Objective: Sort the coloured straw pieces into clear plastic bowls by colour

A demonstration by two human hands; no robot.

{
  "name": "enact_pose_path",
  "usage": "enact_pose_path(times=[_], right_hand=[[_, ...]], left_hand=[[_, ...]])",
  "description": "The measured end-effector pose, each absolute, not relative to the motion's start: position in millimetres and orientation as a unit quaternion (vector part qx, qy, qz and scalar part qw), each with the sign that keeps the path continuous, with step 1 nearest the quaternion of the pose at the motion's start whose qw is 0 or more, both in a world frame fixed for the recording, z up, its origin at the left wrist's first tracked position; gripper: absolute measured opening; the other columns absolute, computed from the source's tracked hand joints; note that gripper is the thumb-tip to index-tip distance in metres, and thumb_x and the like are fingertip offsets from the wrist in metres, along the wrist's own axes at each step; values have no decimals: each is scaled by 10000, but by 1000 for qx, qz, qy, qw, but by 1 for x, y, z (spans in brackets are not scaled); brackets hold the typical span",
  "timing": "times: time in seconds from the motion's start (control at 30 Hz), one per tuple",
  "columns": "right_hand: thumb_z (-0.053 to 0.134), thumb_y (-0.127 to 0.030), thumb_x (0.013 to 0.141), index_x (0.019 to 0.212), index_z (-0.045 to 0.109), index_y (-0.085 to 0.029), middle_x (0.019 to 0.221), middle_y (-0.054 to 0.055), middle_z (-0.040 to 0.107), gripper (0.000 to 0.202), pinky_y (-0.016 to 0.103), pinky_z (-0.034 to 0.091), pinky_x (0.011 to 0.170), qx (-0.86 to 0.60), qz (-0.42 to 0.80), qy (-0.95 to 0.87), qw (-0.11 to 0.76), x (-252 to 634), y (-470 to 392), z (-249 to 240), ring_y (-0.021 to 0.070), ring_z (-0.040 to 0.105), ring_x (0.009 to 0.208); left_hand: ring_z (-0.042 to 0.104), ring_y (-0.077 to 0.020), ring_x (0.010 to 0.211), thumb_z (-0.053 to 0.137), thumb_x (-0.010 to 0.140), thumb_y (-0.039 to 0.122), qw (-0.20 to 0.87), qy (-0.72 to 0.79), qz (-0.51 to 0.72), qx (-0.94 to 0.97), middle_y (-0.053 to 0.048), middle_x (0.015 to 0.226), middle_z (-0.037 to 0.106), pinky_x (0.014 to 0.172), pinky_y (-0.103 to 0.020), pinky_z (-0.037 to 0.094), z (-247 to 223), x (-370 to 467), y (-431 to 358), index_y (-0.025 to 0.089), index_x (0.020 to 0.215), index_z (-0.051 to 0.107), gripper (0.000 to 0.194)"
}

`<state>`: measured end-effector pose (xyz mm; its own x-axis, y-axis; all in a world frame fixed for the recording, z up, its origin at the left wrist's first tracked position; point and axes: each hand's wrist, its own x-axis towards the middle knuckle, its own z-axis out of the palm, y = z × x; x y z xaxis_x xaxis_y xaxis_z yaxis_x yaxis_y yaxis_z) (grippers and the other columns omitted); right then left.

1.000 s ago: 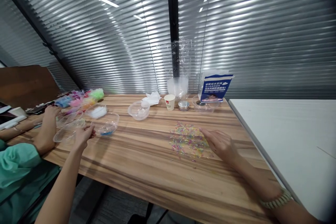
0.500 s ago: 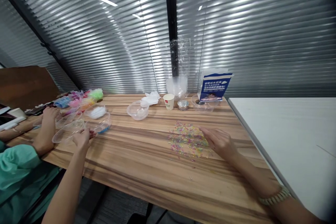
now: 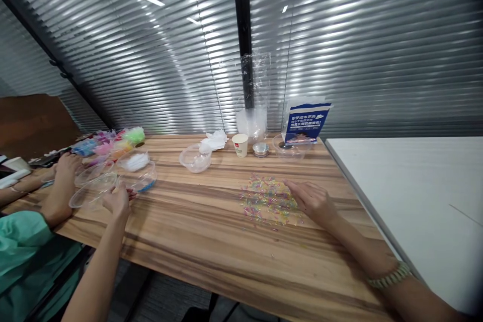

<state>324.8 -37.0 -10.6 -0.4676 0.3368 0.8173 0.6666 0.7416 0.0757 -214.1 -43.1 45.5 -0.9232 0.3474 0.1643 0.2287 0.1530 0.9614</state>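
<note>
At the left, my left hand (image 3: 117,200) is curled beside the clear plastic bowls, its fingertips near the bowl with blue pieces (image 3: 146,186). What its fingers hold, if anything, is too small to tell. Another clear bowl (image 3: 77,200) lies just left of it. My right hand (image 3: 311,202), with a braided band on the wrist, rests low over the table, its fingers stretched toward the right edge of a spread of small colourful tube-like pieces (image 3: 266,198). The fingertips touch or nearly touch these pieces; I see nothing held.
Farther back stand a clear bowl (image 3: 196,160), white tissues (image 3: 215,140), a paper cup (image 3: 240,146), a round tin (image 3: 260,150) and a blue-and-white bag (image 3: 307,123). A co-worker's arm (image 3: 60,191) is at far left, near colourful bundles (image 3: 109,147). A white table (image 3: 407,186) adjoins on the right.
The view has shifted slightly, so everything sits a little farther left. Both hands keep nearly the same places and poses.
</note>
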Motion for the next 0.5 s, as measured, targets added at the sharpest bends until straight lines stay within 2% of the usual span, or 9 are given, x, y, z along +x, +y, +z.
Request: enact_pose_path(times=[0.07,0.17,0.27,0.37,0.5], right_hand=[[454,-49,877,1236,498,-141,927,74,698,373,269,483,670,-296,-200,-835,418,324,-37,-10,141,642,742],[472,-52,877,1225,503,-138,892,64,699,359,266,479,648,-292,-204,-836,417,324,-38,-8,142,638,712],[484,-55,872,1200,523,-143,878,61,699,341,265,479,645,-291,-209,-834,421,324,-39,-7,151,645,718],[478,-55,871,1192,532,-148,909,67,701,339,268,487,666,-289,-214,-832,423,325,-40,-6,158,655,752],[454,-56,873,1206,527,-161,930,64,703,357,269,493,674,-292,-213,-835,415,326,-40,-7,151,659,758]], left_hand=[[461,-106,394,494,844,245,-2,760,614,214,55,523,477,370,-205,392,42,-205,-47,67,1167,440,373],[456,-108,399,487,849,340,-50,755,581,300,51,528,471,380,-201,358,35,-186,-52,83,1220,451,453],[484,-119,423,447,852,401,-23,733,527,429,39,536,496,412,-211,376,29,-164,-52,95,1219,473,479],[521,-124,480,471,823,425,22,702,462,541,20,558,539,485,-224,416,23,-144,-45,121,1121,565,436],[564,-141,603,504,803,417,44,667,400,627,-23,705,616,589,-252,452,18,-120,-33,142,1118,584,426]])
